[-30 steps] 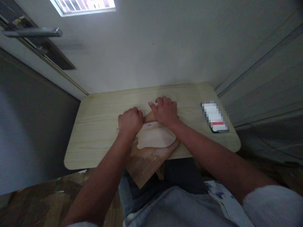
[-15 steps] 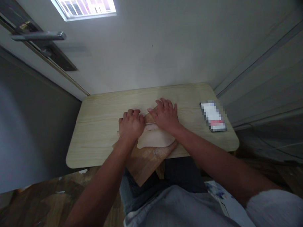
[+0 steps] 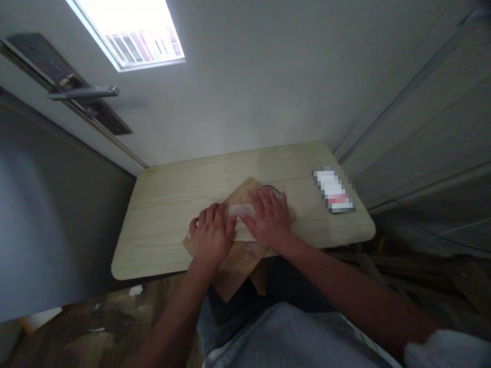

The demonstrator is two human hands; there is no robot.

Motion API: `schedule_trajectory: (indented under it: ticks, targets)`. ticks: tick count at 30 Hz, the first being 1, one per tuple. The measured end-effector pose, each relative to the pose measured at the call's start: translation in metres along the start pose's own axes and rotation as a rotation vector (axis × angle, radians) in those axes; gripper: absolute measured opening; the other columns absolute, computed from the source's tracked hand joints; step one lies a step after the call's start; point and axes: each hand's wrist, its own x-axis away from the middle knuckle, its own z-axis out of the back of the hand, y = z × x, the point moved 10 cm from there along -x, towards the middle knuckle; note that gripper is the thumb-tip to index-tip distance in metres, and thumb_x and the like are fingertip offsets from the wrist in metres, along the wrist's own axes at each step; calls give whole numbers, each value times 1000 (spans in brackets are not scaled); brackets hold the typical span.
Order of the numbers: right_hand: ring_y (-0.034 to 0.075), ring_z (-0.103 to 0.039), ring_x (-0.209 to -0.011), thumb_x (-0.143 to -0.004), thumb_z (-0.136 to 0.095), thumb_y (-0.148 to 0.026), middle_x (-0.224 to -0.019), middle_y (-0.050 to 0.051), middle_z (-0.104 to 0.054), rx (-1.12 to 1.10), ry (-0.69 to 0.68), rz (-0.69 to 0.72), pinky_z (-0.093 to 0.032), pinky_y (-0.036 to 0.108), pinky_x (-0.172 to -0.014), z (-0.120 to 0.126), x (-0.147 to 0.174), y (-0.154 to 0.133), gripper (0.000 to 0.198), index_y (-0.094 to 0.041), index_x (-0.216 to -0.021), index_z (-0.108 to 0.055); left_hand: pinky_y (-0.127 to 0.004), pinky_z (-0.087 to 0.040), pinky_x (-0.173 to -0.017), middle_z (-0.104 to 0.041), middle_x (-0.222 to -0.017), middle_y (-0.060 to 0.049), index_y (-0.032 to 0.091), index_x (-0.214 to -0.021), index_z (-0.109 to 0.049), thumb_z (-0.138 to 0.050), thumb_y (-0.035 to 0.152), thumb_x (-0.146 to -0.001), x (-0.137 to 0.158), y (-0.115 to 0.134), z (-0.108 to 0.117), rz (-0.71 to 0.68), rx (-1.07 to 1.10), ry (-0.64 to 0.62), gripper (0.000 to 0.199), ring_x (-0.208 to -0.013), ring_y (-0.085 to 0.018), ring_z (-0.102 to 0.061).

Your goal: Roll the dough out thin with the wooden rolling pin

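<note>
left hand (image 3: 212,232): spread wide, hiding part of the dough (image 3: 243,234) from me
right hand (image 3: 269,216): spread too, hiding more
phone (image 3: 333,191): screen pixelated, unreadable

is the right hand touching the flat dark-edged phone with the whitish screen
Apart: the head view shows pale wood-grain tabletop between the right hand and the flat dark-edged phone.
</note>
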Motion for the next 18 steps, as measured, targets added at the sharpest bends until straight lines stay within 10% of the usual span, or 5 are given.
schedule_trajectory:
  ticks: [9,18]
  targets:
    - [29,-39,-139,-101,-43,-42,-143,9,-57,-219,86,41,-20,54,-117,18,34,9,41,-21,-133,-59,-45,-43,-93,-71,-112,-7,26,-114,-67,-59,42,-92,27,-24,13,-212,69,-123,29,-107,-28,-61]
    - [24,-58,-100,-94,-56,-43,-99,7,-70,-226,-41,-219,-43,37,-91,23,25,78,26,-23,-99,-71,-40,-50,-84,-72,-107,-9,22,-119,-66,-52,47,-94,31,-34,5,30,154,-92,38,-100,-28,-63]
